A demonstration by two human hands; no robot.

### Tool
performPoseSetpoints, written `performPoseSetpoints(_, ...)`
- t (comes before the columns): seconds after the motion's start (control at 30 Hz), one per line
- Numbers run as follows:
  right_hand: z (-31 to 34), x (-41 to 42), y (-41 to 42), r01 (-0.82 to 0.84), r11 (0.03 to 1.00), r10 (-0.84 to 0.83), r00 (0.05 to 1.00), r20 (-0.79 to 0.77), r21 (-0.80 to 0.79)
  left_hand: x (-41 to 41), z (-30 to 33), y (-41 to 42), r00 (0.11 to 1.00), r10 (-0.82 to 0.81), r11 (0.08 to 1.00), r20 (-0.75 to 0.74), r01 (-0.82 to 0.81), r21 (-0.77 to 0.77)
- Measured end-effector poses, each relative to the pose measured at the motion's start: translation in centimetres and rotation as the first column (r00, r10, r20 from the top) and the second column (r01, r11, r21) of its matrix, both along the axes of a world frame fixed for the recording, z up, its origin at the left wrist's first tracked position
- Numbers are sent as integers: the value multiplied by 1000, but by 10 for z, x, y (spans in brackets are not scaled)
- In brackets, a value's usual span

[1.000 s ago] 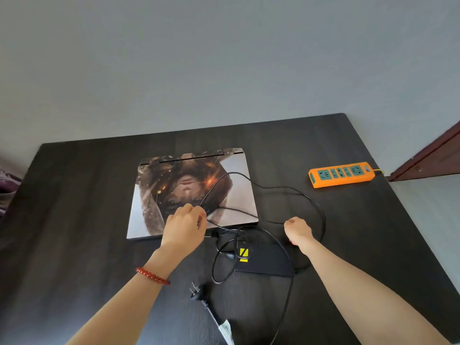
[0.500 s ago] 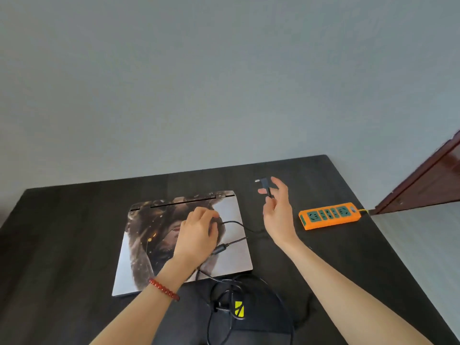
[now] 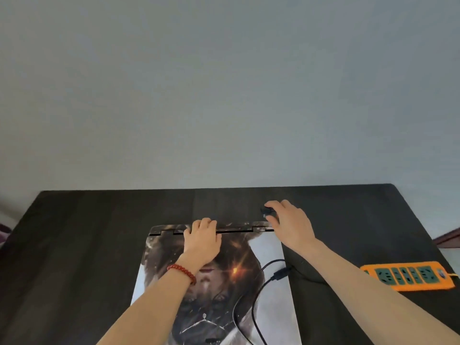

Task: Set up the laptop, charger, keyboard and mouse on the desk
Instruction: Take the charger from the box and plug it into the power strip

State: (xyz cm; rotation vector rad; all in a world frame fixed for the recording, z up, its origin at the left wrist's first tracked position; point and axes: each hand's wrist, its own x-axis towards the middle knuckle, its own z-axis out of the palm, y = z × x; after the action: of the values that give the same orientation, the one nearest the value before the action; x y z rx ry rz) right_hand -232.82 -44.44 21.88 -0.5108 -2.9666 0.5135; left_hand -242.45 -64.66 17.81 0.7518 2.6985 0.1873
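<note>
Closed laptop (image 3: 219, 282) lay mid-desk (image 3: 87, 245), hinge edge facing the desk's far edge, left hand (image 3: 202, 241) curled over that hinge, right hand (image 3: 290, 224) pinching the charger plug (image 3: 267, 212) off the far-right laptop corner, cable (image 3: 251, 302) trailing across the lid, orange power strip (image 3: 408, 275) near the right edge.

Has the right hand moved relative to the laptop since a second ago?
Yes. The right hand went from near the laptop's front right corner to its far right hinge corner, pinching the charger plug.
</note>
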Motion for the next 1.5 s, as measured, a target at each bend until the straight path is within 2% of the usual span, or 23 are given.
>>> performPoseSetpoints(0.1, -33, -17, 8, 29, 998, -32, 998, 59, 51, -16, -39, 23, 999, 29, 999, 18, -29, -21)
performPoseSetpoints(0.2, -64, -32, 20, 63, 997, -66, 993, 98, 32, -18, -66, 48, 995, 73, 989, -70, -64, 133)
performPoseSetpoints(0.27, -75, -41, 23, 71, 997, -69, 993, 99, -17, -17, -72, 55, 984, 97, 972, -152, -60, 229)
performPoseSetpoints(0.33, -86, -52, 22, 81, 993, -72, 992, 101, -89, -18, -80, 55, 980, 100, 957, -169, -48, 287)
performPoseSetpoints(0.5, -105, -77, 3, 89, 967, -51, 986, 158, -240, -23, -84, 41, 968, -14, 936, -251, 101, 337)
performPoseSetpoints(0.6, -111, -87, -10, 63, 960, -17, 986, 167, -271, -23, -86, 36, 946, -30, 930, -322, 145, 338)
performPoseSetpoints(0.73, -114, -94, -10, 47, 948, 19, 979, 202, -314, -22, -86, 35, 964, 67, 942, -256, 23, 333)
performPoseSetpoints(0.83, -114, -99, -9, 46, 932, 50, 966, 253, -360, -21, -86, 35, 969, 82, 944, -235, 0, 330)
performPoseSetpoints(1.1, -116, -101, -10, -80, 955, 162, 947, 278, -285, -21, -85, 36, 963, 114, 935, -243, -21, 354)
performPoseSetpoints(1.33, -120, -88, -14, -160, 972, 189, 967, 172, -172, -22, -86, 38, 964, 119, 940, -238, -32, 340)
performPoseSetpoints(1.5, -122, -87, -13, -212, 970, 229, 960, 159, -116, -23, -90, 39, 959, 128, 942, -252, -38, 334)
